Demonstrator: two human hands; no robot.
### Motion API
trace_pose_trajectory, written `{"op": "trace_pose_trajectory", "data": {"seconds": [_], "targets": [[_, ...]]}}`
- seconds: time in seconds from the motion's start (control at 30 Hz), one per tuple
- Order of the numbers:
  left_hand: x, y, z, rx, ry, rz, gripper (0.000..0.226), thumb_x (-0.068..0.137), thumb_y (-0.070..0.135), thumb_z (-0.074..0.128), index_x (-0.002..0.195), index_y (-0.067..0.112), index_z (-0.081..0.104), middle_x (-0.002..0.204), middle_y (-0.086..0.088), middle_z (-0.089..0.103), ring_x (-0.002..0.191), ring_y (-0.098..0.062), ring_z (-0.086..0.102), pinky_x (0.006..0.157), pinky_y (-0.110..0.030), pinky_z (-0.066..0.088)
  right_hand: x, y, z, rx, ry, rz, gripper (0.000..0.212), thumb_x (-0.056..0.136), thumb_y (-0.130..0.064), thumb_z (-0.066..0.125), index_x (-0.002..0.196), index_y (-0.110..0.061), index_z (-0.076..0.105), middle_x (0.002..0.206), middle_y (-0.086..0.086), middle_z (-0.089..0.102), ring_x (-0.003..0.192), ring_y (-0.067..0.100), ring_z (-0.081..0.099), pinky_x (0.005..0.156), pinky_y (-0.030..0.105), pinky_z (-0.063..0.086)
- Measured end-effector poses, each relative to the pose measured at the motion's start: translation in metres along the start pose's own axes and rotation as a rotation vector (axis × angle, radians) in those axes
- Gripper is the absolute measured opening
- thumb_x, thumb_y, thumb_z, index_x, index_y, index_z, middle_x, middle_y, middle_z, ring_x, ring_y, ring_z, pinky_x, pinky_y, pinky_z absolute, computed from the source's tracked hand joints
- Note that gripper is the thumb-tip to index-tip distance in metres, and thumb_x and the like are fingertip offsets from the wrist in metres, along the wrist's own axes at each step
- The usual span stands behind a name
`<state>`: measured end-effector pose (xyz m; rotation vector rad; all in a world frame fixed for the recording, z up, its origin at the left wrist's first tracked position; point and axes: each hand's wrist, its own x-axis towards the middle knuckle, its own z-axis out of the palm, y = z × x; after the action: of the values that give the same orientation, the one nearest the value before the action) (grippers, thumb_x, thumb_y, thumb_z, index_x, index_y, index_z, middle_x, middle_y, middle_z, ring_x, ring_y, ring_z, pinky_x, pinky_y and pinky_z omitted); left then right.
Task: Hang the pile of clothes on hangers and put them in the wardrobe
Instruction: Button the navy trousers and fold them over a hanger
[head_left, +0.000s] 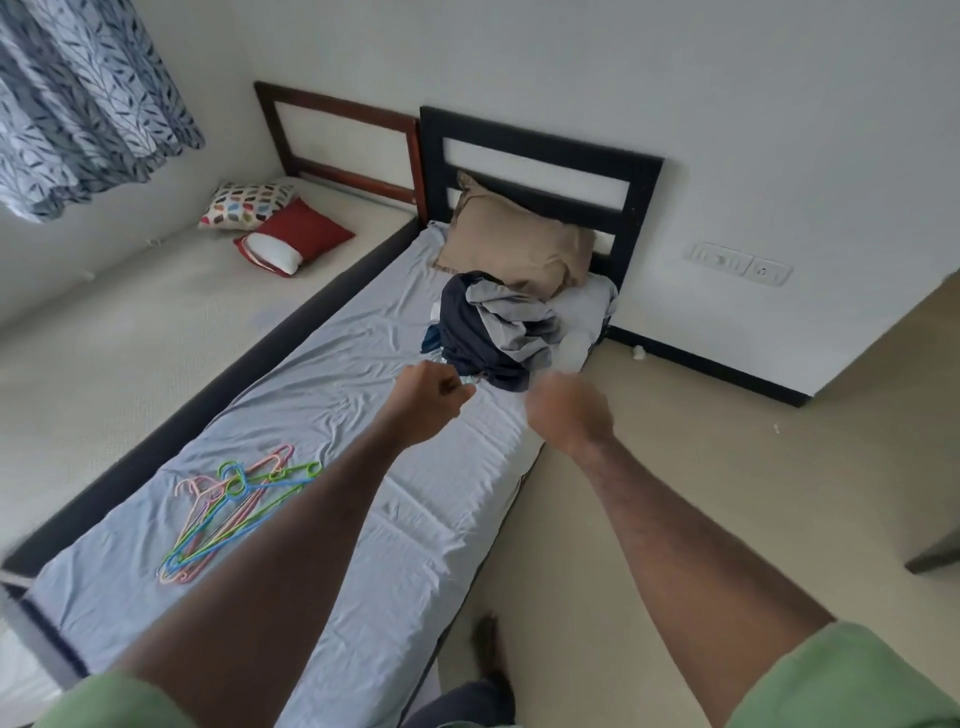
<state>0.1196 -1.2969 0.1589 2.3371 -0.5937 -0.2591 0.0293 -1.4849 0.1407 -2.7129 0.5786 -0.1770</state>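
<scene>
A pile of clothes (498, 332), dark navy and grey, lies on the blue-sheeted bed (332, 374) in front of a tan pillow (514, 244). Several coloured plastic hangers (234, 509) lie in a heap on the sheet near the foot of the bed. My left hand (431, 400) is curled into a fist at the near edge of the pile, and its fingertips pinch a bit of light patterned cloth there. My right hand (569, 410) is blurred, fingers curled, just right of the pile over the bed's edge, with nothing seen in it. No wardrobe is in view.
A second bed (130, 332) with a beige cover adjoins on the left, carrying a red cushion (301, 234) and a patterned cushion (249, 205). Dark headboard (540, 145) stands against the white wall. Beige floor (727, 467) lies to the right. A curtain (78, 98) hangs top left.
</scene>
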Motion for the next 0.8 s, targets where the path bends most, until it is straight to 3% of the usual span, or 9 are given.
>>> {"op": "trace_pose_trajectory", "data": {"seconds": [0.1, 0.2, 0.33, 0.47, 0.6, 0.8], "targets": [[0.058, -0.007, 0.014, -0.005, 0.0, -0.03, 0.035, 0.093, 0.027, 0.067, 0.073, -0.002, 0.063, 0.061, -0.006, 0.069, 0.046, -0.002, 0.059, 0.059, -0.034, 0.055, 0.054, 0.013, 0.012, 0.007, -0.023, -0.029, 0.026, 0.092, -0.028, 0.054, 0.069, -0.018, 0.051, 0.068, 0.004, 0.056, 0.067, 0.03, 0.058, 0.06, 0.033, 0.048], [0.119, -0.013, 0.025, -0.12, 0.046, -0.089, 0.034, 0.095, 0.022, 0.067, 0.076, -0.007, 0.063, 0.066, -0.013, 0.07, 0.044, -0.001, 0.059, 0.05, -0.022, 0.05, 0.115, 0.032, 0.019, -0.013, -0.018, -0.038, 0.03, 0.095, -0.03, 0.056, 0.069, -0.018, 0.048, 0.065, 0.003, 0.051, 0.063, 0.029, 0.05, 0.058, 0.031, 0.04], [0.198, -0.026, 0.038, -0.196, 0.058, -0.184, 0.033, 0.095, 0.021, 0.067, 0.074, -0.004, 0.065, 0.063, -0.007, 0.07, 0.044, -0.005, 0.058, 0.046, -0.015, 0.046, 0.197, 0.058, 0.028, -0.045, -0.039, 0.019, 0.034, 0.095, -0.029, 0.058, 0.066, -0.015, 0.048, 0.062, 0.002, 0.05, 0.062, 0.03, 0.051, 0.057, 0.031, 0.039], [0.272, -0.041, 0.04, -0.261, 0.047, -0.245, 0.033, 0.096, 0.02, 0.065, 0.079, -0.009, 0.065, 0.067, -0.013, 0.071, 0.042, -0.004, 0.056, 0.042, -0.014, 0.041, 0.274, 0.069, 0.041, -0.045, -0.068, 0.048, 0.032, 0.095, -0.028, 0.059, 0.067, -0.013, 0.052, 0.063, 0.002, 0.051, 0.063, 0.03, 0.049, 0.059, 0.031, 0.04], [0.325, -0.058, 0.048, -0.277, 0.064, -0.32, 0.033, 0.096, 0.018, 0.065, 0.079, -0.011, 0.063, 0.068, -0.018, 0.071, 0.04, -0.001, 0.054, 0.042, -0.012, 0.039, 0.335, 0.063, 0.059, -0.031, -0.13, 0.006, 0.041, 0.095, -0.027, 0.059, 0.06, -0.022, 0.039, 0.065, 0.002, 0.051, 0.065, 0.029, 0.052, 0.061, 0.034, 0.045], [0.397, -0.085, 0.077, -0.315, 0.081, -0.464, 0.034, 0.095, 0.018, 0.066, 0.075, -0.008, 0.061, 0.062, -0.011, 0.069, 0.04, -0.004, 0.055, 0.042, -0.013, 0.038, 0.435, 0.053, 0.102, 0.006, -0.232, -0.079, 0.03, 0.093, -0.026, 0.057, 0.065, -0.017, 0.051, 0.066, 0.004, 0.06, 0.067, 0.029, 0.065, 0.056, 0.035, 0.051]]}}
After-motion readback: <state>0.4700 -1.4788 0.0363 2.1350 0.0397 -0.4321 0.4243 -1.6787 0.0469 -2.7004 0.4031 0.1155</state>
